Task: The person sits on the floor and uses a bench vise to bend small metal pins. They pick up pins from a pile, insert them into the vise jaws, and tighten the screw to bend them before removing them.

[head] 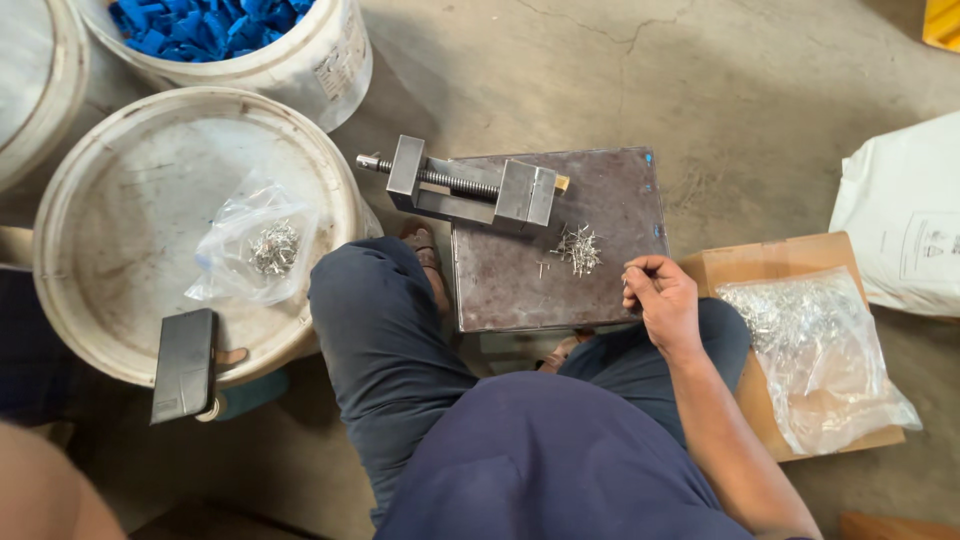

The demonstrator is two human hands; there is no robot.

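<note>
My right hand [661,298] rests at the right edge of a dark metal block [520,285], fingers curled in; I cannot tell if something small is pinched in them. A small heap of thin metal pins [578,247] lies on the block just left of the hand, with one loose pin [541,267] beside it. A steel vise [470,188] sits across the block's far left corner. My left hand is out of sight. My knees in dark blue trousers [385,330] flank the block.
An upturned white bucket lid [120,200] at left carries a clear bag of pins [262,245] and a black phone [184,364]. A bucket of blue plastic pieces [215,25] stands behind. At right, a cardboard box [760,262] holds a bag of metal parts [818,350]; a white sack [905,215] lies beyond.
</note>
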